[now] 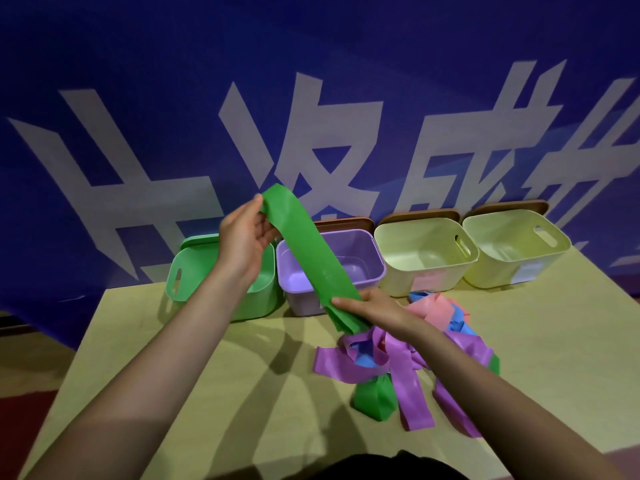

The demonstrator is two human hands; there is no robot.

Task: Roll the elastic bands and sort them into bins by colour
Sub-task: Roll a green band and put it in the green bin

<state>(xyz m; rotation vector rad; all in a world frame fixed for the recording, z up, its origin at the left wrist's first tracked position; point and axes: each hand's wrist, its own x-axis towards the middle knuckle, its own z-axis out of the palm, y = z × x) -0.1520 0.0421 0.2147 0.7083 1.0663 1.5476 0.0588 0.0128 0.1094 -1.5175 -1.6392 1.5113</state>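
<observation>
I see the flat green elastic band [308, 251] stretched taut in the air above the purple plastic bin [372, 268], probably to straighten it for rolling. The left hand [244, 233] is raised, pinching the top end between thumb and fingers. The right hand [367, 306] sits lower, fingers curled around the gathered bottom end, above the loose pile of purple, pink and blue bands [415, 344].

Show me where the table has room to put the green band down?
Bare table lies on the near left, in front of the green bin and left of the band pile. Another bare patch sits far right, in front of the yellow bins. It is crowded around the pile, under the right hand.
</observation>
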